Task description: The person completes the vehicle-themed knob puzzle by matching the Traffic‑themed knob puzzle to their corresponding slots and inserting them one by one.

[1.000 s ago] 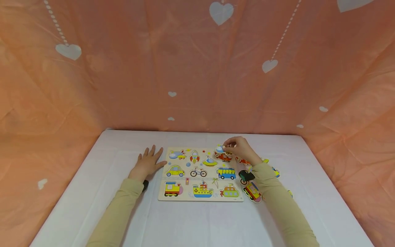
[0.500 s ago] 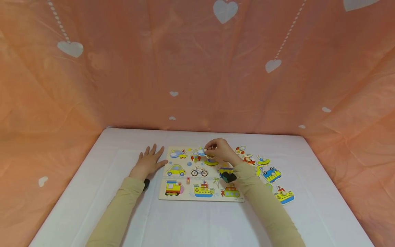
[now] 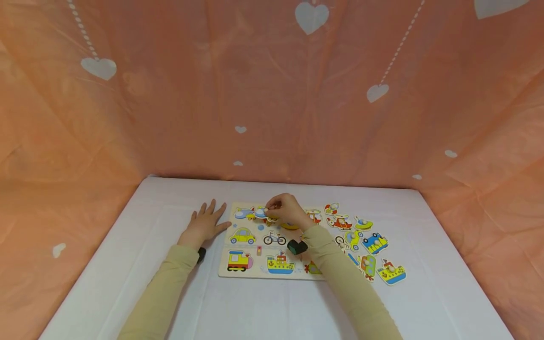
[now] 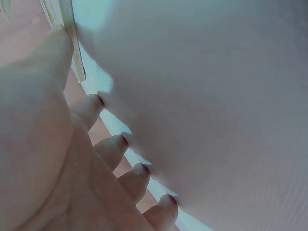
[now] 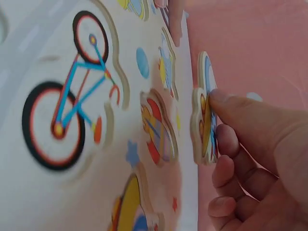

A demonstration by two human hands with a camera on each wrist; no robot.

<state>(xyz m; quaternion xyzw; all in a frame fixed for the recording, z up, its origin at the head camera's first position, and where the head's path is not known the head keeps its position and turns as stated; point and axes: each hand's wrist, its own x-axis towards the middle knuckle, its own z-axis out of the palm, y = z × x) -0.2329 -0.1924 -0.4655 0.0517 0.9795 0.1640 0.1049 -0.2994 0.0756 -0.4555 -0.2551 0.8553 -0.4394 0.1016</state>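
Observation:
My right hand (image 3: 290, 211) pinches an airplane puzzle piece (image 3: 260, 213) between thumb and fingers, over the upper left part of the wooden puzzle board (image 3: 260, 266). From the right wrist view, the piece (image 5: 198, 127) stands off the board's face, near the rocket picture (image 5: 156, 130). The printed airplane spot (image 3: 243, 214) lies just left of the held piece. My left hand (image 3: 205, 225) rests on the table with fingers spread, its thumb at the board's left edge. In the left wrist view that thumb (image 4: 60, 48) touches the board's side.
Right of the board lie loose knobbed pieces: a helicopter (image 3: 342, 222), a flying saucer (image 3: 363, 224), a bus (image 3: 375, 243), a submarine (image 3: 367, 267), a ship (image 3: 392, 273) and others. A white cloth covers the table (image 3: 238, 311); an orange curtain (image 3: 191, 118) with hearts hangs behind.
My right hand has carried the airplane piece leftward across the top of the board, from the helicopter spot to beside the airplane spot. The left hand stays put.

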